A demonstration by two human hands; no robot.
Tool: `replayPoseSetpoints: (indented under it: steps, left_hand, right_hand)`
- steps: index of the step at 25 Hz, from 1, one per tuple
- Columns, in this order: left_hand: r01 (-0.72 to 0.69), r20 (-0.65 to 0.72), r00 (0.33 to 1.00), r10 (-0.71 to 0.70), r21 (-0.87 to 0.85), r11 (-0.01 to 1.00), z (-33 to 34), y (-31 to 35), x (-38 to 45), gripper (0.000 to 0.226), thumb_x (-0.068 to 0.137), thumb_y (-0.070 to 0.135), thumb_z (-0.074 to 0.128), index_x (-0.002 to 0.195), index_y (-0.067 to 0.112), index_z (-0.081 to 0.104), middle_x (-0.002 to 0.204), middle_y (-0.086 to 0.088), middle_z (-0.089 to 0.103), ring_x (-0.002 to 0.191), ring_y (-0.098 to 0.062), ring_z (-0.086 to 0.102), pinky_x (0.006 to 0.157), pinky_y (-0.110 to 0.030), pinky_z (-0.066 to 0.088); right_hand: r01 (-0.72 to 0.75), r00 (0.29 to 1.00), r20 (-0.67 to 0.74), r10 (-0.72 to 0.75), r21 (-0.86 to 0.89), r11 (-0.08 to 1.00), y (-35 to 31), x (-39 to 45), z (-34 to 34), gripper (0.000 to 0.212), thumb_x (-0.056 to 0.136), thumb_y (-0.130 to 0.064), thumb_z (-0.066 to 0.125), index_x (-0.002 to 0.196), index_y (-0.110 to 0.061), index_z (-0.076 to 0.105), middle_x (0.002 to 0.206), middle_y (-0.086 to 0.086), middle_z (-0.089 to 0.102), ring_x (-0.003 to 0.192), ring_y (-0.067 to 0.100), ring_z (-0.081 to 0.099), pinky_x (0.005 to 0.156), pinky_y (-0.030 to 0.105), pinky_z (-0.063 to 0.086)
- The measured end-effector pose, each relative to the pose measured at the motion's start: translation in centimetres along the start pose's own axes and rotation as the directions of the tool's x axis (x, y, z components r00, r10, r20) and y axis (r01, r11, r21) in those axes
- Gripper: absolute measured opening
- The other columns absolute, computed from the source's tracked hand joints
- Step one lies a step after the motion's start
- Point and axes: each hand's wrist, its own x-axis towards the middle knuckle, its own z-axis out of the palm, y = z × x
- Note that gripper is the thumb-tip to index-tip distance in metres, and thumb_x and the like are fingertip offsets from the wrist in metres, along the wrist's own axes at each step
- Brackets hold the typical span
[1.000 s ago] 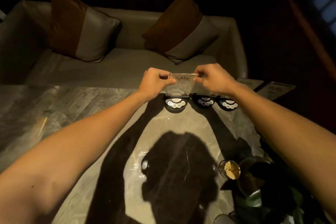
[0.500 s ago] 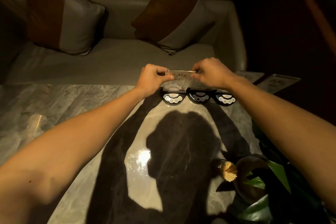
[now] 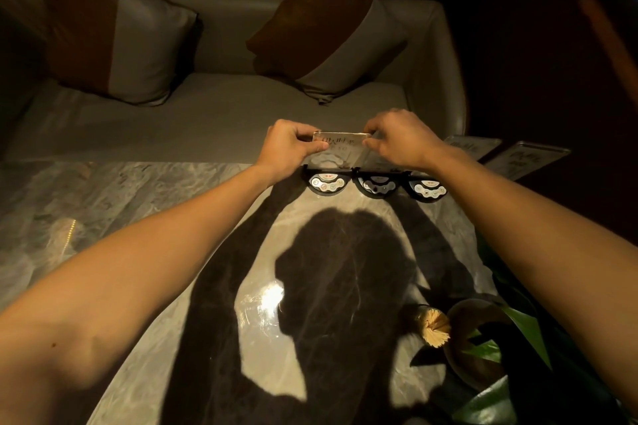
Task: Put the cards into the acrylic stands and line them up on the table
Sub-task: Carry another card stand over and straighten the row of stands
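A clear acrylic stand with a printed card [image 3: 336,148] stands upright on a black half-round base [image 3: 326,183] at the far edge of the marble table [image 3: 138,203]. My left hand [image 3: 288,145] pinches its top left corner and my right hand [image 3: 400,138] pinches its top right corner. Two more black bases [image 3: 376,185] [image 3: 428,189] sit in a row to the right, their acrylic panes partly hidden behind my right hand. Two further cards in stands [image 3: 471,147] [image 3: 526,159] lie off the table's far right corner.
A grey sofa [image 3: 214,114] with two brown and grey cushions [image 3: 114,38] [image 3: 328,31] runs behind the table. A toothpick holder [image 3: 433,329] and a potted plant with green leaves [image 3: 490,355] stand at the near right of the table.
Both hands have stayed on the card's top corners. The view has tilted slightly, with the hands and stands appearing a little higher in the picture.
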Motion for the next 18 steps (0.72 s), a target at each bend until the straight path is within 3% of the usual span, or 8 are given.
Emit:
replayPoseSetpoints:
  steps: [6, 13, 18]
  left_hand:
    - [0.042, 0.074, 0.996, -0.042, 0.003, 0.999, -0.6, 0.3, 1.0, 0.016, 0.082, 0.020, 0.082, 0.098, 0.019, 0.080, 0.089, 0.006, 0.078, 0.084, -0.007, 0.071, 0.075, -0.022, 0.055]
    - [0.009, 0.110, 0.994, -0.018, 0.079, 0.997, -1.0, 0.7, 1.1, 0.021, 0.082, 0.021, 0.081, 0.103, 0.019, 0.080, 0.093, 0.008, 0.078, 0.084, -0.002, 0.070, 0.080, -0.019, 0.053]
    - [0.006, 0.115, 0.993, -0.021, 0.124, 0.992, -1.1, 0.9, 1.3, 0.020, 0.080, 0.023, 0.084, 0.099, 0.020, 0.080, 0.090, 0.006, 0.078, 0.089, -0.010, 0.072, 0.085, -0.030, 0.058]
  right_hand:
    - [-0.067, 0.998, 0.004, 0.067, 0.067, 0.995, -0.1, 0.3, 0.2, 0.023, 0.097, -0.031, 0.063, 0.113, -0.020, 0.074, 0.110, 0.007, 0.075, 0.103, 0.028, 0.067, 0.092, 0.041, 0.051]
    - [-0.028, 1.000, -0.003, 0.028, -0.010, 1.000, -0.1, 0.5, 0.0, 0.027, 0.098, -0.032, 0.060, 0.114, -0.017, 0.074, 0.112, 0.010, 0.073, 0.107, 0.031, 0.063, 0.096, 0.049, 0.049]
    - [-0.068, 0.997, 0.027, 0.067, 0.078, 0.995, -0.1, 0.3, 0.0, 0.029, 0.096, -0.033, 0.065, 0.120, -0.018, 0.071, 0.118, 0.009, 0.072, 0.111, 0.029, 0.064, 0.098, 0.045, 0.049]
